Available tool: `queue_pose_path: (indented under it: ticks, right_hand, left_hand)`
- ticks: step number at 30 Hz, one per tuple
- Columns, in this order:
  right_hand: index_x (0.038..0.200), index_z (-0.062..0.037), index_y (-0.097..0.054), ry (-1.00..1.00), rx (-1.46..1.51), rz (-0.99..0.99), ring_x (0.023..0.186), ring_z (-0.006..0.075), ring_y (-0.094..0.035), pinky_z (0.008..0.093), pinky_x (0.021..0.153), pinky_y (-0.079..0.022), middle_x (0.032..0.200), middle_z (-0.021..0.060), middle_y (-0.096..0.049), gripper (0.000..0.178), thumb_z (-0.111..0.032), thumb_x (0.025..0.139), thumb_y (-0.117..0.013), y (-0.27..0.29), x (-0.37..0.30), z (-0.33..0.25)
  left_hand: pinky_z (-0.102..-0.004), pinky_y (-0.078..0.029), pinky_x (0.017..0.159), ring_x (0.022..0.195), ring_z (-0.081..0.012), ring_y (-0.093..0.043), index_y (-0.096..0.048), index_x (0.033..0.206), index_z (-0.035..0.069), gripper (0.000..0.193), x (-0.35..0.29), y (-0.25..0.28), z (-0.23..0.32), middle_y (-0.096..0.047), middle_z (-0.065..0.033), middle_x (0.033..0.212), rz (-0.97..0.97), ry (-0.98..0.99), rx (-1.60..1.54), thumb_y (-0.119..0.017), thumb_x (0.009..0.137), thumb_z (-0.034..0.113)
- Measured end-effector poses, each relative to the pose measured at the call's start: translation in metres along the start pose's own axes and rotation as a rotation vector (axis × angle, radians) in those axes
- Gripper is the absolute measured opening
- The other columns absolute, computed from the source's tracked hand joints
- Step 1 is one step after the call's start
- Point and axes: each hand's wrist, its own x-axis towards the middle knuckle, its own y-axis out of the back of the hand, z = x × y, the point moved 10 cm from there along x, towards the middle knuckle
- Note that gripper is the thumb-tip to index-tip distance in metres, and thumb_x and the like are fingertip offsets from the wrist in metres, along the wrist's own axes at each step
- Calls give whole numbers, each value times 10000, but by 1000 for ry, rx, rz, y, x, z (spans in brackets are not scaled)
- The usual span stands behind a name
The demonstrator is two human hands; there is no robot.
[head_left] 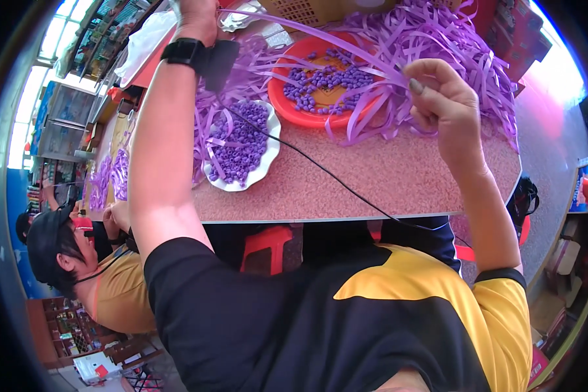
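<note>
A purple ribbon [320, 32] stretches across the table between my two hands. My left hand [199, 18] is reached far out at the upper edge, where the picture cuts off part of its fingers; the ribbon's far end runs to it. On the right, my right hand [444, 98] pinches the ribbon between thumb and forefinger, the other fingers curled. Below the ribbon sits a round red tray [277, 104] with purple beads [336, 78] scattered in it. Nearer my left forearm, a white scalloped dish [271, 147] holds many small purple beads [238, 147], with some ribbon ends lying over them.
A large heap of purple ribbons [451, 42] covers the table's far right, beside a tan basket [313, 13]. A black cable [320, 173] crosses the pinkish tabletop [372, 176]. To my left, another person [91, 261] in a dark cap sits close by. A red stool [268, 245] stands under the table.
</note>
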Motion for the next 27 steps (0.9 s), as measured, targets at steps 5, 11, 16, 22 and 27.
queue_pose_path:
  ticks: [5,11,16,22,27]
  right_hand:
    - [969,-13,-670,-42,-283,-41,506,9,-388,183,467,-277,700,-60,-543,116,-105,968,-598,31,15,24]
    - [947,-22,-663,63,-184,184,512,27,-425,180,461,-296,713,-35,-563,156,-146,982,-575,58,11,-11]
    - [964,-22,-672,66,-167,154,519,25,-438,185,469,-259,671,-45,-552,178,-177,986,-588,58,14,-10]
    - [1043,-53,-737,103,-299,0,544,7,-415,163,486,-276,653,-48,-551,182,-53,965,-573,18,12,3]
    - [1080,-37,-709,144,-507,-27,635,26,-398,183,568,-330,718,-53,-513,190,-38,963,-560,38,11,10]
  left_hand:
    - [-310,-467,537,586,-170,-592,-618,794,3,21,-1,-36,11,-603,-52,670,-65,-123,-153,-635,789,-8]
    - [-437,-526,644,742,-341,-696,-696,870,95,180,-4,36,-11,-704,-146,786,140,-551,941,-702,870,275]
    - [-447,-533,698,771,-359,-699,-735,920,94,212,10,79,-37,-714,-171,815,139,-397,963,-713,839,289]
    - [-377,-540,675,767,-269,-721,-734,953,-12,271,19,115,-37,-716,-225,847,4,-452,830,-702,753,167]
    - [-346,-534,636,689,-237,-673,-754,892,26,181,-68,7,26,-686,-108,702,-163,-336,836,-680,779,146]
